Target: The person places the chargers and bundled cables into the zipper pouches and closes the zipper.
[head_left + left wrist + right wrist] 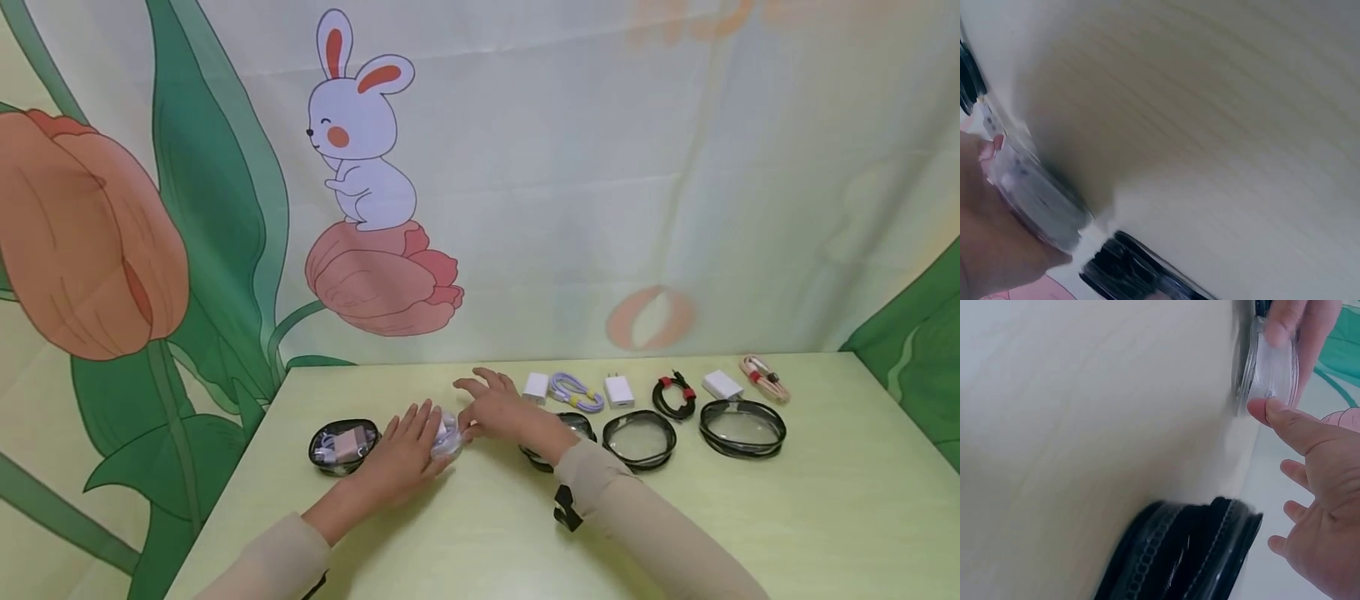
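Note:
A small clear zip pouch [447, 435] with whitish contents stands on the table between my hands. My left hand [405, 446] holds it from the left, thumb on the near side and fingers on the far side. At its right end, my right hand [498, 412] pinches the zipper end between thumb and index finger [1263, 409], the other fingers spread apart. In the right wrist view the pouch's zipper side [1272, 369] faces the camera. Left of my left hand lies a black-edged clear pouch [343, 446] containing a pink charger and a pale cable.
Black-edged clear pouches [639, 442] line the right side; one is partly hidden behind my right forearm. Behind them are white charger plugs [619, 392], a purple cable [576, 392], a black cable [674, 396] with red ties and a pink cable [765, 379]. A printed curtain [525, 208] hangs behind.

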Tool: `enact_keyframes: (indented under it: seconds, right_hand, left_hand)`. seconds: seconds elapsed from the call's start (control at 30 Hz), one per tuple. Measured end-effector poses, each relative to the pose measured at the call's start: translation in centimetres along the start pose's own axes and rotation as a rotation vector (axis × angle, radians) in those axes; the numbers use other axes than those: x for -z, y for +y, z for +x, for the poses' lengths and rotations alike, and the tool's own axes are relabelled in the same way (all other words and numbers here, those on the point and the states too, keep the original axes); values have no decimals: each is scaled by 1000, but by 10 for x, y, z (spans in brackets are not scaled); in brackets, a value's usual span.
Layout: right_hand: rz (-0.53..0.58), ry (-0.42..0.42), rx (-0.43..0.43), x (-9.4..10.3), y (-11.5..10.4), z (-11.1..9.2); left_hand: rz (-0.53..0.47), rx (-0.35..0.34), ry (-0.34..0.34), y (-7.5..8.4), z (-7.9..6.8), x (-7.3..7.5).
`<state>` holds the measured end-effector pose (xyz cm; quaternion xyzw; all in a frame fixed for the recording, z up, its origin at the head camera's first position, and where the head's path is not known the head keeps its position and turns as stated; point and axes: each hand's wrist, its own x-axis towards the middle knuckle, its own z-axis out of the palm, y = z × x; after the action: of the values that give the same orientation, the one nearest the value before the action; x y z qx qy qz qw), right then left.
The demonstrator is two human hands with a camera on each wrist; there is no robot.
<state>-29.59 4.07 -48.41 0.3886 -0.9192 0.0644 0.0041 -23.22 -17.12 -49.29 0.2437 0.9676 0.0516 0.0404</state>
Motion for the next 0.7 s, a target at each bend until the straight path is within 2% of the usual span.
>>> enact_keyframes:
  seconds: [0.1,0.23,0.37,0.53,0.63,0.7]
  right_hand:
    - [13,-6,15,0,-3,-1]
    - [9,-7,10,2,-3,-2]
    - [-38,9,-8,5,0,-3]
    - [-89,36,-21,4,3,-5]
    - [-90,36,0,0,0,-6]
    - [-83,39,12,-2,-4,-6]
  left_hand:
    - [11,24,6,5,3,-1]
    - [77,21,35,8,7,-1]
    - [105,-35,44,7,8,0]
    - [122,-140,4,0,5,2]
    - [139,-164,-28,-4,2,4]
    - [120,-151,-32,-5,1,4]
